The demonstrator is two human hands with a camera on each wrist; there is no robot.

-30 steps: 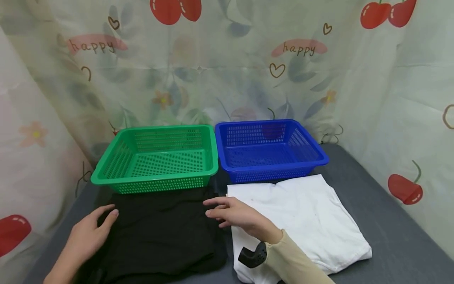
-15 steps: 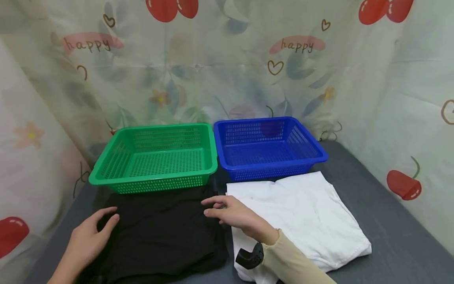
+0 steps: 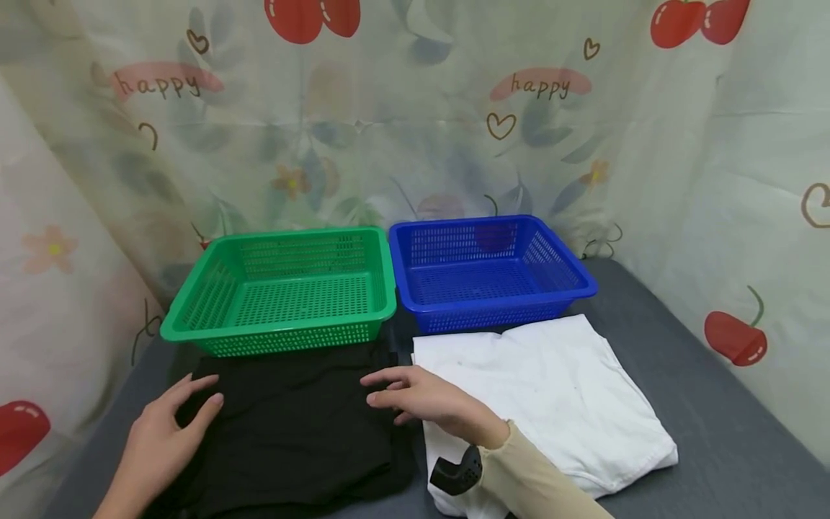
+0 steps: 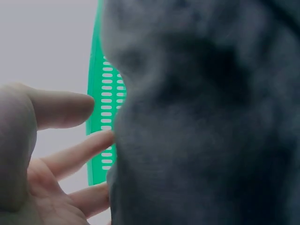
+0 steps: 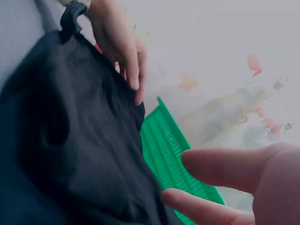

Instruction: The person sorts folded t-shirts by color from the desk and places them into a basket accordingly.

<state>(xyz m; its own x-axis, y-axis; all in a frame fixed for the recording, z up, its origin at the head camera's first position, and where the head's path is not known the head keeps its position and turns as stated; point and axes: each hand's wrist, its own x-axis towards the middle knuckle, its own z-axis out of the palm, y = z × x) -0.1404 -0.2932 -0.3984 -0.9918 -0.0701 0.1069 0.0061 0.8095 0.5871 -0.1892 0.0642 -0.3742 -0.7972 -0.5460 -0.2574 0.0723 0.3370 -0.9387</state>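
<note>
A folded black cloth point(image 3: 305, 425), perhaps a garment, lies at the front left of the dark surface. At its left edge is my left hand point(image 3: 158, 436), thumb and fingers spread and relaxed. My right hand point(image 3: 431, 400) hovers or rests at the cloth's right edge, its fingers extended; contact cannot be told. In the left wrist view, the fingertips of the left hand point(image 4: 56, 168) reach the dark cloth point(image 4: 201, 131). In the right wrist view, fingers of the right hand point(image 5: 225, 173) point towards the cloth point(image 5: 93, 136). A folded white cloth point(image 3: 545, 396) lies partly under the right forearm.
Behind the black cloth stands a green basket point(image 3: 285, 328). A blue basket point(image 3: 499, 303) stands beside it, behind the white cloth. Printed curtains point(image 3: 402, 144) enclose the back and sides of the grey-covered surface point(image 3: 700, 404).
Both hands have stayed almost in place, with slight finger shifts; the right hand sits a little further left. The view has moved slightly. Cloths and baskets have not moved.
</note>
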